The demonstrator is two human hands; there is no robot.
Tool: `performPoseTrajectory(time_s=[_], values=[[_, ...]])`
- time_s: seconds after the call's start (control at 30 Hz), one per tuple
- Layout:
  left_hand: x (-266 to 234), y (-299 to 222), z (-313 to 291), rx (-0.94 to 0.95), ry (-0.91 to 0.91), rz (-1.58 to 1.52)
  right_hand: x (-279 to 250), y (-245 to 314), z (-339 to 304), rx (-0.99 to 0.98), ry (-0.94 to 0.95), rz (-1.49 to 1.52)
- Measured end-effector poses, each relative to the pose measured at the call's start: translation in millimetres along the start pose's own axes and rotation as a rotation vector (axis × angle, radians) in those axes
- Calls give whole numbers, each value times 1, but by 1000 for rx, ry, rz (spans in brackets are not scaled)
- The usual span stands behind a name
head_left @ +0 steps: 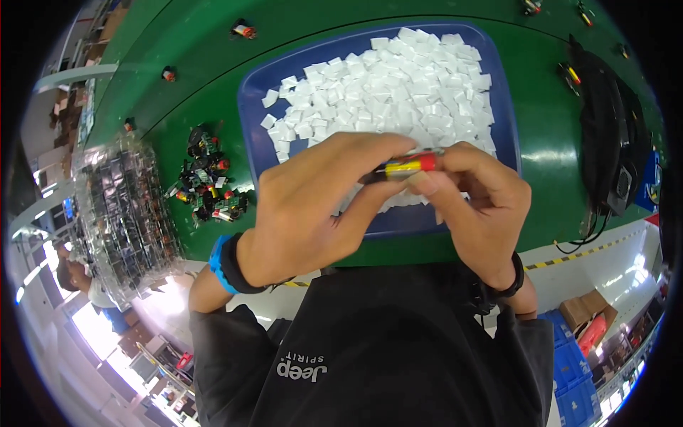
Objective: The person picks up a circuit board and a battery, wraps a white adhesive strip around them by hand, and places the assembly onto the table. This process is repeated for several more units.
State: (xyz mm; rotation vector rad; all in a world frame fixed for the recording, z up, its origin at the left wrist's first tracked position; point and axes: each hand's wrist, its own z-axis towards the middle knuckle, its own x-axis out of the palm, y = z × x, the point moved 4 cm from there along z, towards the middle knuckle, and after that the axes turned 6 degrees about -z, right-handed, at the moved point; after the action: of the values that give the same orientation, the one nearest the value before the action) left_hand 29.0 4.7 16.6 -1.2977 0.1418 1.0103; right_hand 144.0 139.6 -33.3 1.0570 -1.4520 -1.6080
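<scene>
Over the near side of a blue tray (250, 117), my two hands meet on a small part (411, 166) with a yellow and red body and a dark end. My left hand (302, 203) pinches the dark left end between thumb and fingers. The red right end sits between the thumb and forefinger of my right hand (487, 203). Fingers hide some of the part, so its exact kind does not show. Below the hands, the tray holds a heap of small white square pieces (405, 89). Left of the tray lies a pile of small circuit assemblies (206, 178) with red, yellow and black parts.
The green table (548, 171) carries the tray. Single small assemblies (243, 30) lie scattered along its far side. A plastic-wrapped stack (128, 213) stands at the left edge; a black bag (605, 128) with a cord lies right. Blue crates (573, 373) stand at lower right.
</scene>
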Motion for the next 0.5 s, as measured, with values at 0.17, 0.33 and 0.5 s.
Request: performPoseTrajectory(time_s=[0.17,0.33,0.5], values=[[-33,91,33,-499,-5,-182,9,16,0,-26,107,-100],[-119,249,59,-678,305,114,22,24,-9,-111,192,-245],[-157,237,21,-378,-94,369,5,15,-9,-64,148,-364]])
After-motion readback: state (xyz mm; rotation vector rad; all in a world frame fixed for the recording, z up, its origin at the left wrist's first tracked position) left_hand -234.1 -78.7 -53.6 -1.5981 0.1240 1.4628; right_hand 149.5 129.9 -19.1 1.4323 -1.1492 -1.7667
